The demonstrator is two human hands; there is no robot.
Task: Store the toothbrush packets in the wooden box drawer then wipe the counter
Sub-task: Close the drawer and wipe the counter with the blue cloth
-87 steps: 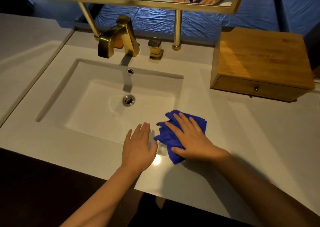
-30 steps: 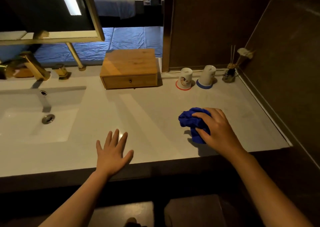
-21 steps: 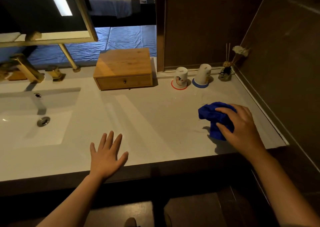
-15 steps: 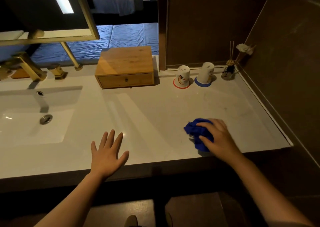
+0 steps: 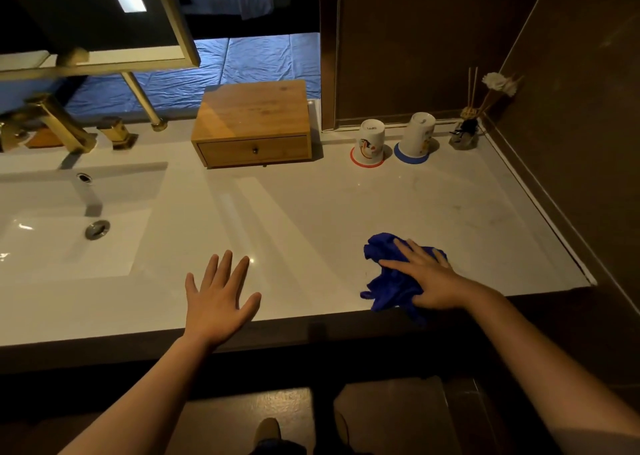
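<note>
Though cup print unreadable: right hand (image 5: 431,279) flat on blue cloth (image 5: 389,281), left hand (image 5: 218,298) empty, spread.

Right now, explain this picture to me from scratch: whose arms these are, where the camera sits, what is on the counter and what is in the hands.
There is no machine here. A person wears one wide-angle camera on the head, looking forward and down, so both bare arms reach in from the bottom.

The left hand lies flat and empty on the white counter, fingers spread. The right hand presses flat on a crumpled blue cloth near the front edge.

Farther back stand a wooden box with its drawer closed, two upturned cups on coasters, and a reed diffuser in the corner. A sink with a gold tap is at left. No toothbrush packets are visible.
</note>
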